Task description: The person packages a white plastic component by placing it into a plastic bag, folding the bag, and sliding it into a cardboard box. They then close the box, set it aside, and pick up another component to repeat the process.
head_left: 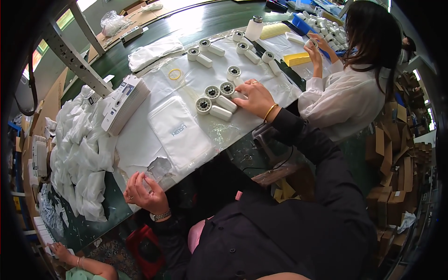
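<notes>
My right hand [255,99] has its fingers closed round the handle of a white handheld fan [227,88] with a round, dark-centred head. Beside it on the table lie two similar fans [220,112], heads toward the left, and several more are spread farther back. My left hand [145,195] is at the near table edge, fingers loosely bent and thumb apart, with nothing visible in it. Close to it lies a crumpled piece of clear plastic [160,168]. A stack of flat white pouches [179,133] with blue print lies between my hands.
Left of the pouches stands a row of white boxes [125,105] beside a heap of white bags [79,154]. A yellow ring [174,74] lies farther back. At right, a co-worker in a white top [347,100] handles another fan. Another person's hand [63,252] shows at lower left.
</notes>
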A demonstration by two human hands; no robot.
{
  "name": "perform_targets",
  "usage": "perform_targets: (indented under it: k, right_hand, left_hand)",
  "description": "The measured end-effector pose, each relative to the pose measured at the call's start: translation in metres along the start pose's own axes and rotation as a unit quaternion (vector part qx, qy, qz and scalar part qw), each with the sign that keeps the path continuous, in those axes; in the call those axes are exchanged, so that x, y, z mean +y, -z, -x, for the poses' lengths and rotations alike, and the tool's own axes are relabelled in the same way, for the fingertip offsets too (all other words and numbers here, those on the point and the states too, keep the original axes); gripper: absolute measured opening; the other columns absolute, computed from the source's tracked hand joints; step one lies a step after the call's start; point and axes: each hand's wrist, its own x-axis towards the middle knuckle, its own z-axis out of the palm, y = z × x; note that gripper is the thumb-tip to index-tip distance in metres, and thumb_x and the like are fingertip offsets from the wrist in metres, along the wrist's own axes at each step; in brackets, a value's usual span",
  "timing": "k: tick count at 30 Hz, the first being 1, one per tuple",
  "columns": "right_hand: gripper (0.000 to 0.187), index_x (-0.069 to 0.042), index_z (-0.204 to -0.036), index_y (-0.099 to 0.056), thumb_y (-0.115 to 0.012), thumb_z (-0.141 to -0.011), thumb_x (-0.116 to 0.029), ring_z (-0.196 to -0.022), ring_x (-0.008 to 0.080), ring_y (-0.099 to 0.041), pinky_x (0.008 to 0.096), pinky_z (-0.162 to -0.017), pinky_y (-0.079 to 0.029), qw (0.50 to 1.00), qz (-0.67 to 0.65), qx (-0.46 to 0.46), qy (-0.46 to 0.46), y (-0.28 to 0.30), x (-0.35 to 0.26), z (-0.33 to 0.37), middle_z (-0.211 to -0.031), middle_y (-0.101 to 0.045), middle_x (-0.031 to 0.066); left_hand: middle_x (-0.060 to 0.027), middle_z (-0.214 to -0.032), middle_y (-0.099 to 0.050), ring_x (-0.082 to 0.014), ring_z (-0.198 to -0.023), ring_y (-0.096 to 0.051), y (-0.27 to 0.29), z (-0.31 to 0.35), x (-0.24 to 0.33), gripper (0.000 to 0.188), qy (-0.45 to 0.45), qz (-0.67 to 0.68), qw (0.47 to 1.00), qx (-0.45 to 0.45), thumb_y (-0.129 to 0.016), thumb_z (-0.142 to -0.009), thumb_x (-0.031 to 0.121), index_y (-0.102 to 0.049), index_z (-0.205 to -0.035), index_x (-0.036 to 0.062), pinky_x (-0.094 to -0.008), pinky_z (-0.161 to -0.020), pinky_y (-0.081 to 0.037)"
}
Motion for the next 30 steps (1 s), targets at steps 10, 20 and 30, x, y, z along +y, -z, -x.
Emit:
perform_targets:
  k: [10, 20, 30]
  right_hand:
    - [0.042, -0.012, -0.119, -0.075, -0.076, -0.093, -0.045, -0.103, 0.035, -0.076, 0.0469, -0.09, -0.06, 0.992, 0.084, 0.025, -0.093, 0.02, 0.062, -0.078, -0.107, -0.079, 0.0167]
    - [0.039, -0.009, -0.125, -0.072, -0.077, -0.091, -0.028, -0.106, 0.0375, -0.074, 0.0466, -0.092, -0.059, 0.973, 0.151, 0.027, -0.17, 0.0, 0.081, -0.097, -0.111, -0.077, 0.0194]
    - [0.042, -0.006, -0.12, -0.073, -0.08, -0.089, -0.032, -0.091, 0.0341, -0.074, 0.0447, -0.083, -0.058, 0.986, -0.089, -0.052, -0.128, 0.036, 0.034, 0.001, -0.105, -0.077, 0.0165]
  left_hand:
    - [-0.0024, -0.119, -0.072, -0.0226, -0.113, -0.065, 0.0, 0.005, -0.001, 0.014, 0.004, -0.006, 1.0, 0.0, -0.068, -0.093, 0.008, -0.072, -0.107, 0.0102, -0.0441, -0.109, -0.038]
    - [-0.0036, -0.113, -0.073, -0.0227, -0.109, -0.066, 0.001, 0.003, -0.001, 0.012, -0.017, -0.008, 1.0, 0.005, -0.068, -0.093, 0.008, -0.071, -0.105, 0.0095, -0.0438, -0.107, -0.039]
    - [-0.0032, -0.113, -0.073, -0.0217, -0.109, -0.067, 0.0, 0.004, -0.003, 0.013, -0.018, -0.013, 1.0, 0.008, -0.068, -0.092, 0.008, -0.071, -0.105, 0.0101, -0.0438, -0.107, -0.039]
